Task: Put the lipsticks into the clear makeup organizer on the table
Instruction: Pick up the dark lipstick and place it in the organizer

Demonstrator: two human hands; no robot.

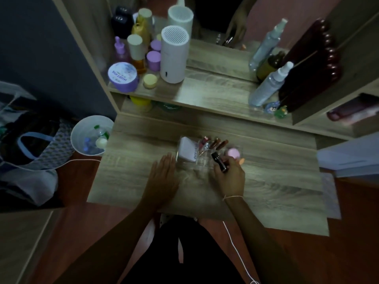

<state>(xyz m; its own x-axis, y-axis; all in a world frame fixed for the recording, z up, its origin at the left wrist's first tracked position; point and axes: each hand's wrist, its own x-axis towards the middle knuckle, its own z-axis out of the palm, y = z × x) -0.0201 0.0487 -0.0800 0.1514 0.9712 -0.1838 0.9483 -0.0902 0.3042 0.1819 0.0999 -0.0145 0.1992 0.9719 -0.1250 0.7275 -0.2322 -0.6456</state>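
**Lipstick held over the organizer: a tip-over is the risk**

A dark lipstick (219, 162) is gripped in the right hand (229, 177) at the near edge of the clear organizer (196, 158), mid-table (276, 191). The left hand (163, 177) lies flat and released beside it. A missed slot could topple the lipsticks already standing (215, 142). The clear walls and slots are hard to make out in the dim light.
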